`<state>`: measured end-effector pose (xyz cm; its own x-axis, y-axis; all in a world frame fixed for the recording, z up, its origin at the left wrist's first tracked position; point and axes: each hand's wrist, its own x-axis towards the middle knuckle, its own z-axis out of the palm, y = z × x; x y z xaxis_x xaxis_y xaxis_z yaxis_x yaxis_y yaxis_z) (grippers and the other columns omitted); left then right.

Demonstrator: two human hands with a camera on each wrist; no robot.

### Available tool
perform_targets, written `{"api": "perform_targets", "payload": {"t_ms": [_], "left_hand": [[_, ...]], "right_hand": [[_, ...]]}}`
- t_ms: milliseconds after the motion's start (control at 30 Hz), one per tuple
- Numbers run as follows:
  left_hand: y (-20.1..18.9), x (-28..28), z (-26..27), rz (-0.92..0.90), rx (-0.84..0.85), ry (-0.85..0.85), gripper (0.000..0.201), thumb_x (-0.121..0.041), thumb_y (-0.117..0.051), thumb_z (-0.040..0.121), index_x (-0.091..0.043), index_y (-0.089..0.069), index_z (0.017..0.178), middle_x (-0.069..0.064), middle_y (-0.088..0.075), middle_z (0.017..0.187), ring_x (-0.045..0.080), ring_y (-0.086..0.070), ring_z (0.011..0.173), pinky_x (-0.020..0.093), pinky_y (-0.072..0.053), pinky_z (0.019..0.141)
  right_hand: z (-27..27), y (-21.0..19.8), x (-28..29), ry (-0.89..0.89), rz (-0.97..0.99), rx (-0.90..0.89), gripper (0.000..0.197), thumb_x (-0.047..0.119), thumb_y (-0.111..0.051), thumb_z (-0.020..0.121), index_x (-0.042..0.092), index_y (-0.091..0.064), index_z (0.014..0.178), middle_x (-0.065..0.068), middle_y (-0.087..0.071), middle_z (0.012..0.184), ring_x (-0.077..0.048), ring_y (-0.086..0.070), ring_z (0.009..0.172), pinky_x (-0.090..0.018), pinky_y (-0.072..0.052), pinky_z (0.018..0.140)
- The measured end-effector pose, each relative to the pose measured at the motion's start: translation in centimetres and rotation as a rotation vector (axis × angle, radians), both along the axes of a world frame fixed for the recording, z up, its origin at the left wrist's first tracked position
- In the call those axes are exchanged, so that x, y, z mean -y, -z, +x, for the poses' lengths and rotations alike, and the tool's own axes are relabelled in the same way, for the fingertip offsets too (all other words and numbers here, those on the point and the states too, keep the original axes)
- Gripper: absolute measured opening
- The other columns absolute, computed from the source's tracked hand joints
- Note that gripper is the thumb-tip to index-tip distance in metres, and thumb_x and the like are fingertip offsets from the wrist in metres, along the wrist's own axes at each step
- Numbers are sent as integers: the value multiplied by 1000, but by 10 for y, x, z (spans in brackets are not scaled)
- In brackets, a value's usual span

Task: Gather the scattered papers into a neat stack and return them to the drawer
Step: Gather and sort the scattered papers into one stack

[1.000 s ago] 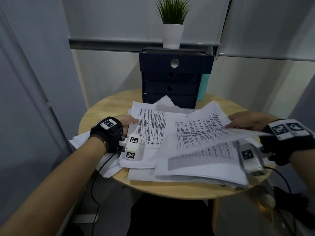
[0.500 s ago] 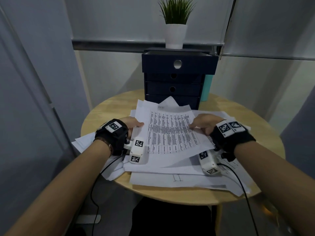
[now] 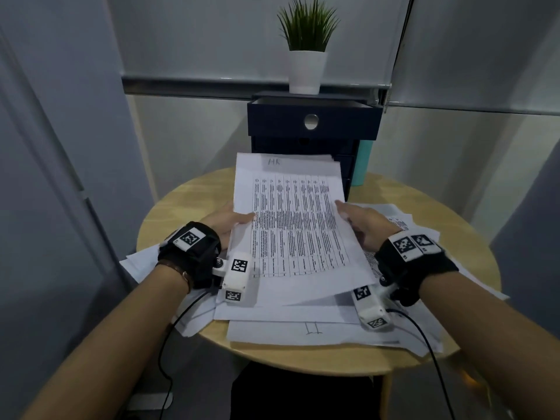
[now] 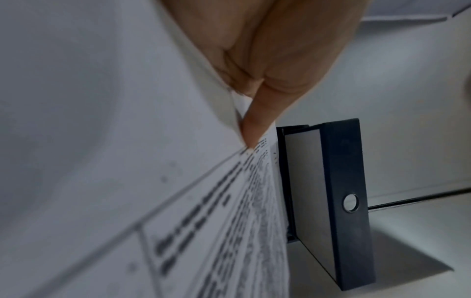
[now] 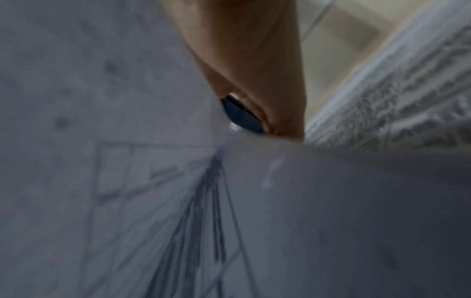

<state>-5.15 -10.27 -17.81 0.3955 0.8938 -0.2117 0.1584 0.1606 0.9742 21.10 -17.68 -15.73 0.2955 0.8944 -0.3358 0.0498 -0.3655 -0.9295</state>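
Observation:
A sheaf of printed papers [image 3: 297, 225] is tilted up off the round wooden table [image 3: 181, 207], its far edge raised toward the dark blue drawer unit [image 3: 312, 122]. My left hand [image 3: 230, 221] pinches the sheaf's left edge, thumb on top; in the left wrist view the thumb [image 4: 254, 129] presses the papers [image 4: 203, 221]. My right hand [image 3: 360, 221] grips the right edge; the right wrist view is blurred, showing hand [image 5: 254, 70] and paper [image 5: 153, 201]. The top drawer [image 4: 341, 201] stands pulled out. More loose papers [image 3: 303, 328] lie scattered beneath.
A potted plant [image 3: 307, 47] stands on top of the drawer unit. A teal container [image 3: 362, 165] sits to the unit's right. Loose sheets [image 3: 136, 265] overhang the table's left edge, and others [image 3: 424, 338] overhang the front right. Walls close in on both sides.
My right hand swung in from the far right and took the papers' right edge. Both hands then lifted the sheaf, tilting it up toward the drawer unit.

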Motion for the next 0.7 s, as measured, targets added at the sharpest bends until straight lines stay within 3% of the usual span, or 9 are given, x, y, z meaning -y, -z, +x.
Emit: {"api": "perform_targets", "payload": {"t_ms": [100,167,233,300,467,533,600,633,700], "left_hand": [[21,-41,-5,-130,-21,-12,89,-55,-75,72,-24,-34,145,7,-39,151,31,-42,135,59,-31,109],[45,-73,-5,-125,-86,-14,104,-68,-80,54,-30,-39,142,6,-40,151,33,-42,135,61,-35,105],[26,-53,3,-40,-98,-51,81,-45,-83,69,-20,-47,137,10,-49,144,34,-51,127,57,-41,104],[-7,-8,18,78,-109,-50,64,-17,-70,86,-15,-40,142,7,-48,144,30,-47,130,53,-35,110],[-7,-13,31,154,-204,8,66,-23,-59,91,-17,-29,149,2,-40,149,25,-42,133,49,-32,113],[-8,-12,29,49,-108,-58,54,-20,-59,89,-11,-41,139,10,-55,135,27,-57,116,44,-50,97],[-11,-11,24,-49,-74,-174,28,-9,-49,97,-5,-49,125,14,-61,115,29,-62,94,38,-59,78],[-10,-18,18,-44,-110,-239,26,-9,-47,98,-4,-50,124,15,-59,119,31,-60,97,40,-56,83],[-12,-23,3,-31,-278,-361,36,-16,-51,97,-1,-51,130,16,-53,134,34,-54,116,40,-47,97]], "right_hand": [[-2,1,5,-114,-38,-32,83,74,-52,78,32,-33,147,1,-40,149,-25,-39,137,-51,-30,113],[2,-1,4,-168,-30,-179,67,58,-49,90,19,-39,144,-8,-52,139,-29,-58,120,-46,-48,97],[3,-1,5,-203,-25,-338,50,41,-52,94,9,-51,132,-17,-66,120,-32,-69,100,-46,-56,84],[5,-5,6,-239,4,-387,35,26,-51,97,7,-53,126,-19,-66,119,-35,-65,109,-49,-52,92],[10,-6,7,-328,32,-183,35,-9,-45,94,15,-51,118,-14,-65,110,-30,-68,95,-44,-58,75],[21,-2,4,-218,21,-59,38,-8,-50,92,8,-49,126,-13,-62,107,-30,-61,99,-46,-56,84],[34,0,6,-150,21,136,44,-11,-50,91,1,-47,132,-12,-59,93,-26,-59,83,-30,-58,75],[39,-2,10,-116,36,219,47,-15,-47,90,6,-48,132,-11,-58,90,-25,-56,77,-21,-57,65],[58,-1,14,-63,43,297,54,-19,-42,90,15,-46,132,-14,-59,104,-31,-54,86,-23,-54,72]]}}
